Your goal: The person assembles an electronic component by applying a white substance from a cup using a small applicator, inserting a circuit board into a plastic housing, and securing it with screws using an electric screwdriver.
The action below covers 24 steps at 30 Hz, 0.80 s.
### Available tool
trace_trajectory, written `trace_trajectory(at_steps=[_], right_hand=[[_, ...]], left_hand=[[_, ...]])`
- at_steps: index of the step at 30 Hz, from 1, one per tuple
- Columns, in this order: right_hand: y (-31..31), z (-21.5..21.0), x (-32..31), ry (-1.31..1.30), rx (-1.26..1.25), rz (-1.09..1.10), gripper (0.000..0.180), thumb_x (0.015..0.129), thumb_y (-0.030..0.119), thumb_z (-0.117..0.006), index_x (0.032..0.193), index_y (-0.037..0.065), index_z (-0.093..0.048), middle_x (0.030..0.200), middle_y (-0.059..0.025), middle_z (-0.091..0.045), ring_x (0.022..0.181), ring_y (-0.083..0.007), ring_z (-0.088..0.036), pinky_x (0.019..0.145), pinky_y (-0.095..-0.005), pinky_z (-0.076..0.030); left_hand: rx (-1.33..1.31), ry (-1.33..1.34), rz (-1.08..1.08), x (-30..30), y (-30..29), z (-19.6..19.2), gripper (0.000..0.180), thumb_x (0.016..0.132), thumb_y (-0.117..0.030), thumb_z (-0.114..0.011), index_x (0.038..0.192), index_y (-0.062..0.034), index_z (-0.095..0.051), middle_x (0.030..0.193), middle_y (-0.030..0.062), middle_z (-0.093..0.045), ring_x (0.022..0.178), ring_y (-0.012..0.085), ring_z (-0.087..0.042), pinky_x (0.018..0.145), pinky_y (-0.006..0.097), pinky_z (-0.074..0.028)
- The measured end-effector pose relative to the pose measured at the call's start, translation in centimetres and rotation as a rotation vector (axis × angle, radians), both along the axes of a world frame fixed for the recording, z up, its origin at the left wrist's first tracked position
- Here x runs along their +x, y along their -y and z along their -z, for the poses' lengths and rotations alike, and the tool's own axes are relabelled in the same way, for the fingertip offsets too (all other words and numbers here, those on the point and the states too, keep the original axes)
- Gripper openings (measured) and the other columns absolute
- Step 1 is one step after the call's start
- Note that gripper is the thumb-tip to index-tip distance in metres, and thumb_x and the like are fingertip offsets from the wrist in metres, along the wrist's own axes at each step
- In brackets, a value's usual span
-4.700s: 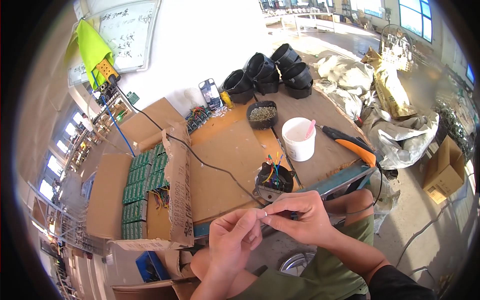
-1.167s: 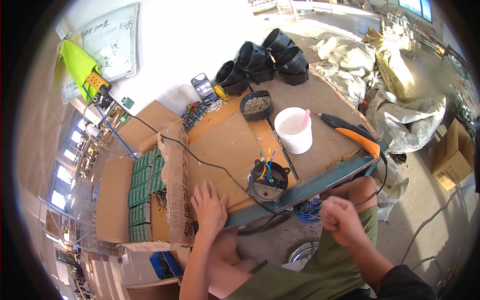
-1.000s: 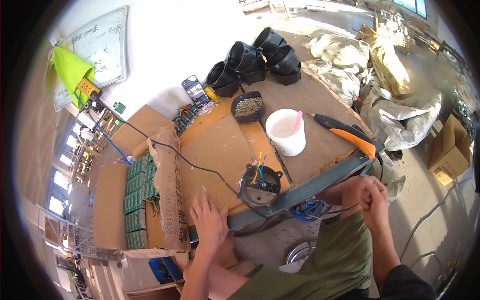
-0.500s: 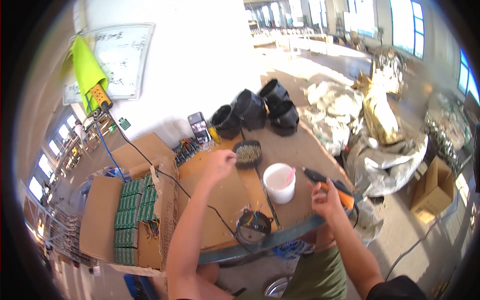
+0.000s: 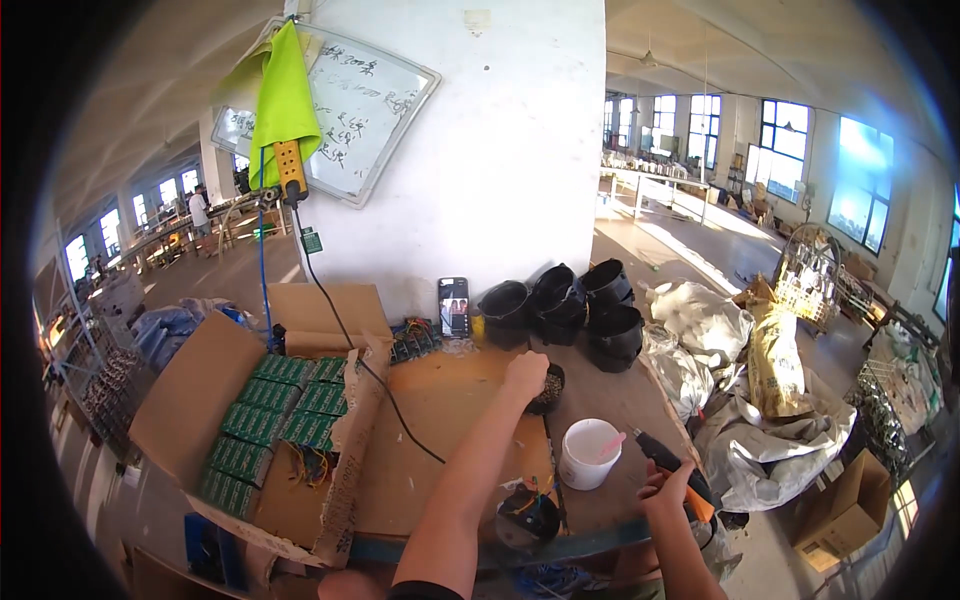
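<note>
left hand [image 5: 527, 373] now over small black bowl [image 5: 548, 390] | right hand [image 5: 667, 487] now gripping orange tool [image 5: 672, 468]

Bare forearms, dark sleeve edge

Single head cam, fisheye, looks forward and down over the workbench [image 5: 420, 470] from close above; white wall [image 5: 500, 150] behind it.
</note>
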State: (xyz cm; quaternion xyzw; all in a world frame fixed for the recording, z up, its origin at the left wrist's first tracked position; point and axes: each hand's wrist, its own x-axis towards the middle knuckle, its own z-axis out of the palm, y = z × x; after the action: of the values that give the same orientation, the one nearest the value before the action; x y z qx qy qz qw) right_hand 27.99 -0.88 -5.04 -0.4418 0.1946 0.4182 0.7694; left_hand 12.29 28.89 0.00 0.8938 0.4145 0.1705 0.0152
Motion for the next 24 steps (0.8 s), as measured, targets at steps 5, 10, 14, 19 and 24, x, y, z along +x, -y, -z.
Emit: trace_trajectory(at_steps=[5,10,14,19,24], right_hand=[[7.0,-5.7,-2.8,0.711,0.018,0.122,0.052,0.093,0.056,-0.048,0.101,0.008,-0.065,0.087,-0.0023,-0.067,0.062,-0.0076,-0.048,0.052,-0.0227,-0.034],[7.8,-7.7,-0.4,0.944,0.377,0.664,0.057,0.097,0.042,-0.049,0.141,0.006,-0.048,0.104,-0.0062,-0.061,0.085,-0.0108,-0.052,0.067,-0.0252,-0.042],[9.2,-12.2,-4.2,1.089,0.475,0.67,0.059,0.094,0.039,-0.049,0.14,0.003,-0.047,0.096,-0.0049,-0.058,0.076,-0.0088,-0.045,0.063,-0.0227,-0.039],[10.6,-13.0,-6.9,1.026,0.884,0.418,0.067,0.086,0.023,-0.055,0.145,-0.001,-0.036,0.115,-0.0121,-0.059,0.086,-0.0137,-0.054,0.077,-0.0296,-0.045],[10.6,-13.6,-9.8,0.821,1.111,0.042,0.046,0.092,0.021,-0.06,0.132,0.007,-0.044,0.078,-0.0024,-0.052,0.062,-0.0095,-0.048,0.064,-0.0309,-0.044]], left_hand=[[-0.084,0.397,0.055,-1.5,-1.1,0.2,0.012,0.077,-0.007,-0.073,0.087,0.0006,-0.073,0.081,0.0209,-0.072,0.073,0.0332,-0.072,0.068,0.041,-0.058],[-0.943,1.026,-0.006,-3.3,-1.0,1.5,0.015,0.086,-0.009,-0.073,0.08,0.0037,-0.068,0.07,0.0114,-0.068,0.057,0.017,-0.065,0.051,0.029,-0.052],[-1.13,1.269,-0.039,-4.6,-0.4,0.9,0.013,0.09,-0.007,-0.069,0.09,0.0047,-0.065,0.077,0.0114,-0.068,0.061,0.0166,-0.064,0.053,0.028,-0.053],[-1.304,1.488,0.089,-8.7,3.8,-1.8,0.01,0.093,-0.005,-0.065,0.098,0.003,-0.064,0.088,0.01,-0.067,0.075,0.0158,-0.064,0.065,0.027,-0.054],[-1.353,1.593,0.191,-16.2,17.7,-6.5,0.012,0.094,-0.005,-0.063,0.104,0.0028,-0.064,0.093,0.009,-0.066,0.08,0.0158,-0.062,0.069,0.028,-0.053]])
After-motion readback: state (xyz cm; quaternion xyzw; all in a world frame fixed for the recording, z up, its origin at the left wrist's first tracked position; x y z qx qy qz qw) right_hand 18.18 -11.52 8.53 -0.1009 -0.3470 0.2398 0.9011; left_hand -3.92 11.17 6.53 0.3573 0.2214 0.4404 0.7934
